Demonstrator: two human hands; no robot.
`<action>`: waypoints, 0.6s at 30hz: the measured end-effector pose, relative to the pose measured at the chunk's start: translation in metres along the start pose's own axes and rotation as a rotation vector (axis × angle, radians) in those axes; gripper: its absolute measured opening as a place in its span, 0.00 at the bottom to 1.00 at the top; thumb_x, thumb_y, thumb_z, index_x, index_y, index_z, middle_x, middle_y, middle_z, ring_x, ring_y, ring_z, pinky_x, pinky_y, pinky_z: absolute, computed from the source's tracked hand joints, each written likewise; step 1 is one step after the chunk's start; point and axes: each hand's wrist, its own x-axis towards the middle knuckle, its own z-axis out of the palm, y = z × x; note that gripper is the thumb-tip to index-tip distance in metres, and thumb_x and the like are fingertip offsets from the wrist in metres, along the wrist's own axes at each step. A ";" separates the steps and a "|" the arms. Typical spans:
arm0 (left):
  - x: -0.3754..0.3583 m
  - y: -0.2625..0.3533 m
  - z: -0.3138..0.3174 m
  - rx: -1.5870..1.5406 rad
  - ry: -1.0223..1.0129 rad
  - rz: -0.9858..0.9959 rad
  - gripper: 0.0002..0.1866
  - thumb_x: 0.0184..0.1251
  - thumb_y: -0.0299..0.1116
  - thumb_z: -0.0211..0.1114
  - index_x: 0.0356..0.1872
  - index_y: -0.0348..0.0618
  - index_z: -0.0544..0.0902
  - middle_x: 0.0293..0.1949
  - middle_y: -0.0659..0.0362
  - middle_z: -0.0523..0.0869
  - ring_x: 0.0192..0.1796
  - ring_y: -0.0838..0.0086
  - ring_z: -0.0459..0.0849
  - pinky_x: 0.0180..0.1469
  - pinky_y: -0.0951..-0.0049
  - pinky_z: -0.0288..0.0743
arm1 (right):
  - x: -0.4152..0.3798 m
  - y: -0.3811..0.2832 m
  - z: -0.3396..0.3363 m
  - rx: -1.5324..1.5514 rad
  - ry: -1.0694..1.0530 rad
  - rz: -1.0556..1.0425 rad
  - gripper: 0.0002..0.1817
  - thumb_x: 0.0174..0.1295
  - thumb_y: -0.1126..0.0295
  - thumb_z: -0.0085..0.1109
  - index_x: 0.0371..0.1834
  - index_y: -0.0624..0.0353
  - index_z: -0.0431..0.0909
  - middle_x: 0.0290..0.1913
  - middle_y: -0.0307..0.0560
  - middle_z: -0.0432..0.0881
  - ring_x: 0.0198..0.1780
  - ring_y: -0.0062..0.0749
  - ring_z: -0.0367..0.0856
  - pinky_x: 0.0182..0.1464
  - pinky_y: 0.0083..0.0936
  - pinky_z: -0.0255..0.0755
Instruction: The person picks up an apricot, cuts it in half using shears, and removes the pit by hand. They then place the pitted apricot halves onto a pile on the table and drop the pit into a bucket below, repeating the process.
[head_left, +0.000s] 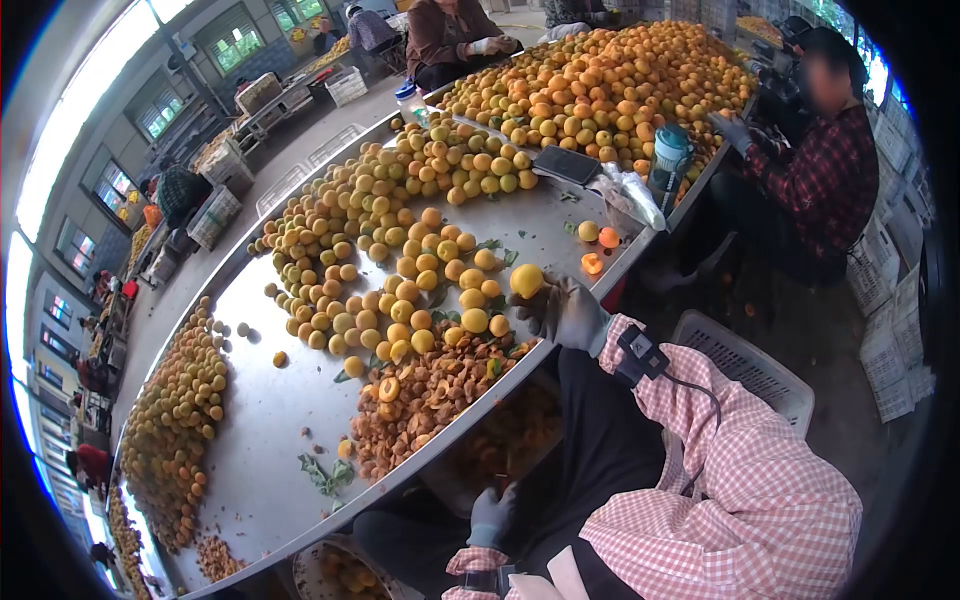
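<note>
In the head view my right hand (572, 312), in a dirty grey glove, is raised over the table's near edge. Its fingertips are closed on a yellow apricot (526, 281). Lower down, my left hand (491, 516), also gloved, is near my lap below the table edge. Its fingers look curled, with a thin reddish-brown thing by the tips that I cannot make out. Loose whole apricots (405, 290) lie on the metal table (270, 420) beyond my right hand. Beside them is a heap of brown apricot pits (410, 410). Two orange apricot pieces (592, 263) lie near the edge.
A large apricot pile (610, 85), a phone (566, 165), a teal bottle (670, 155) and a plastic bag (630, 195) occupy the far end. A person in a checked shirt (820, 170) sits right. A crate (745, 365) stands beside me; a bucket (340, 575) is below the table.
</note>
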 end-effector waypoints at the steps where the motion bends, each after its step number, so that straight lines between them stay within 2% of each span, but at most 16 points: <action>1: 0.000 0.000 0.000 -0.003 -0.005 0.009 0.25 0.64 0.52 0.64 0.32 0.33 0.80 0.31 0.38 0.82 0.35 0.43 0.80 0.39 0.55 0.72 | -0.003 0.005 0.003 0.051 -0.047 0.004 0.24 0.73 0.56 0.40 0.59 0.63 0.73 0.48 0.56 0.83 0.44 0.40 0.83 0.45 0.31 0.79; 2: 0.000 0.001 0.000 -0.007 -0.008 0.017 0.24 0.65 0.51 0.64 0.34 0.33 0.80 0.31 0.39 0.82 0.34 0.45 0.80 0.39 0.56 0.72 | -0.005 0.009 0.003 0.111 -0.031 0.044 0.22 0.71 0.60 0.43 0.62 0.63 0.70 0.51 0.57 0.81 0.46 0.42 0.83 0.47 0.33 0.79; 3: -0.002 0.005 -0.001 -0.012 -0.003 0.015 0.24 0.65 0.51 0.64 0.34 0.33 0.80 0.31 0.39 0.82 0.34 0.45 0.80 0.39 0.56 0.72 | -0.010 0.014 0.008 0.109 -0.034 0.050 0.22 0.71 0.60 0.43 0.62 0.63 0.70 0.51 0.57 0.81 0.46 0.42 0.83 0.47 0.33 0.79; 5: -0.009 0.018 -0.005 -0.182 0.023 0.088 0.19 0.67 0.45 0.63 0.38 0.33 0.79 0.30 0.44 0.82 0.31 0.56 0.80 0.38 0.62 0.73 | -0.026 0.024 0.028 -0.050 -0.074 -0.013 0.23 0.69 0.65 0.49 0.65 0.61 0.67 0.55 0.56 0.78 0.49 0.40 0.82 0.49 0.32 0.78; 6: -0.012 0.026 -0.008 -0.185 0.031 0.082 0.19 0.67 0.45 0.63 0.38 0.33 0.79 0.30 0.44 0.82 0.31 0.56 0.80 0.38 0.62 0.73 | -0.033 0.027 0.036 -0.089 -0.053 0.020 0.25 0.65 0.69 0.53 0.66 0.60 0.64 0.58 0.51 0.75 0.52 0.36 0.80 0.51 0.30 0.77; 8: -0.019 0.042 -0.016 -0.328 0.083 0.161 0.13 0.69 0.37 0.62 0.41 0.35 0.79 0.28 0.55 0.80 0.30 0.72 0.77 0.37 0.71 0.72 | -0.046 0.036 0.044 -0.159 -0.065 0.042 0.26 0.64 0.71 0.54 0.66 0.59 0.64 0.58 0.49 0.75 0.53 0.34 0.79 0.53 0.29 0.76; 9: -0.022 0.049 -0.019 -0.330 0.086 0.152 0.13 0.69 0.37 0.62 0.41 0.35 0.79 0.28 0.55 0.80 0.30 0.72 0.77 0.37 0.71 0.72 | -0.052 0.040 0.049 -0.234 -0.073 0.056 0.27 0.62 0.72 0.55 0.66 0.59 0.64 0.57 0.47 0.74 0.55 0.32 0.78 0.54 0.27 0.75; 12: -0.040 0.089 -0.042 -0.644 0.146 0.109 0.11 0.70 0.34 0.61 0.46 0.39 0.79 0.29 0.65 0.79 0.28 0.82 0.74 0.34 0.77 0.71 | -0.074 0.057 0.063 -0.447 -0.064 0.099 0.29 0.60 0.72 0.59 0.65 0.59 0.63 0.55 0.45 0.74 0.55 0.29 0.76 0.55 0.26 0.74; 13: -0.045 0.102 -0.048 -0.647 0.151 0.099 0.11 0.70 0.34 0.61 0.46 0.39 0.79 0.29 0.65 0.79 0.28 0.82 0.74 0.34 0.77 0.71 | -0.081 0.062 0.067 -0.555 -0.077 0.098 0.29 0.59 0.72 0.59 0.65 0.60 0.62 0.54 0.45 0.74 0.54 0.28 0.76 0.54 0.26 0.74; 15: -0.053 0.115 -0.056 -0.553 0.245 0.265 0.12 0.70 0.35 0.61 0.47 0.37 0.79 0.29 0.65 0.79 0.28 0.82 0.74 0.33 0.76 0.72 | -0.094 0.071 0.077 -0.596 -0.091 0.145 0.29 0.59 0.72 0.60 0.64 0.60 0.62 0.55 0.46 0.73 0.56 0.28 0.75 0.56 0.26 0.74; 16: -0.056 0.114 -0.059 -0.456 0.245 0.271 0.13 0.69 0.36 0.62 0.47 0.38 0.78 0.29 0.58 0.81 0.28 0.74 0.79 0.34 0.74 0.73 | -0.100 0.076 0.083 -0.576 -0.074 0.193 0.29 0.59 0.72 0.60 0.64 0.60 0.62 0.56 0.46 0.72 0.57 0.29 0.75 0.58 0.27 0.74; 17: -0.059 0.115 -0.061 -0.458 0.255 0.258 0.13 0.69 0.36 0.62 0.47 0.38 0.78 0.29 0.58 0.81 0.28 0.74 0.79 0.34 0.74 0.73 | -0.104 0.082 0.085 -0.556 -0.058 0.241 0.30 0.58 0.72 0.60 0.64 0.60 0.62 0.57 0.47 0.72 0.59 0.30 0.74 0.59 0.28 0.74; 18: -0.061 0.116 -0.063 -0.341 0.267 0.350 0.13 0.68 0.36 0.63 0.48 0.39 0.78 0.30 0.53 0.82 0.29 0.67 0.81 0.35 0.71 0.74 | -0.107 0.088 0.085 -0.552 -0.064 0.254 0.30 0.58 0.72 0.60 0.64 0.60 0.62 0.57 0.47 0.72 0.59 0.30 0.74 0.59 0.28 0.74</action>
